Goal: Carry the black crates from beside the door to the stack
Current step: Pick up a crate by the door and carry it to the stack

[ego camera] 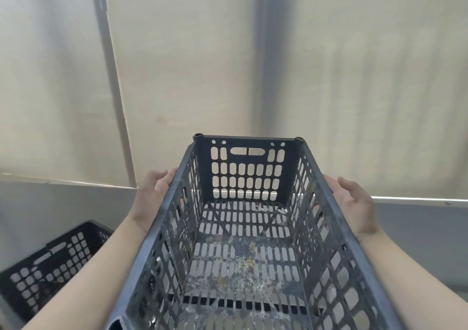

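Note:
A black slotted plastic crate [247,167] fills the lower middle of the head view, held up in front of me with its open top facing me. Its floor is stained with pale and yellowish dirt. My left hand [152,198] presses against the crate's left wall from outside, fingers along the rim. My right hand [354,203] grips the right wall the same way. A second black crate [50,261] sits lower at the left, below my left forearm, partly cut off by the frame edge.
A beige panelled wall [192,63] rises straight ahead with a dark vertical post [263,58] behind the crate. A pale ledge [63,181] runs along the wall's base, with grey surface below it on both sides.

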A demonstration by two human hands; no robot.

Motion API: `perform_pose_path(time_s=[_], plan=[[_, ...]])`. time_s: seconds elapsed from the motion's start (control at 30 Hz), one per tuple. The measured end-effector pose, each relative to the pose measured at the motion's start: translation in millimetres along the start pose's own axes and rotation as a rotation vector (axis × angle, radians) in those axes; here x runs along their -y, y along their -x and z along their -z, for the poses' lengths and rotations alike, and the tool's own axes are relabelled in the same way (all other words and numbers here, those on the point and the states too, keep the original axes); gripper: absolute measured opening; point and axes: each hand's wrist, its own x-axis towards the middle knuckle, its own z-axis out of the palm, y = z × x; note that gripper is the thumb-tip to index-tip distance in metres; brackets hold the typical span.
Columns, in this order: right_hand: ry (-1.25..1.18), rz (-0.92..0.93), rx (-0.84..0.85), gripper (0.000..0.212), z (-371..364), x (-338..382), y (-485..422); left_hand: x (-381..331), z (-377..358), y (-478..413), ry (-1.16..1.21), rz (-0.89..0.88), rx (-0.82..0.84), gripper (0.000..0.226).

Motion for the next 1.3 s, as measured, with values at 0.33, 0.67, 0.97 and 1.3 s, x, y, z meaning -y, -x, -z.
perform_pose_path(time_s=[0.33,0.67,0.97,1.3], plan=[[0.056,-0.040,-0.072,0.050,97.0,60.4,41.5,21.0,-120.9,22.1,0.110,0.049,-0.032,0.053],[0.052,-0.096,-0.119,0.051,140.4,59.3,44.4,53.2,-164.2,13.3,0.187,0.132,-0.018,0.044],[0.142,-0.160,-0.238,0.054,163.9,15.7,27.0,104.9,-154.1,-22.2,0.239,0.203,0.017,0.038],[0.269,-0.214,-0.457,0.042,204.7,-54.8,11.2,183.0,-170.7,-45.0,0.159,0.296,0.031,0.038]])
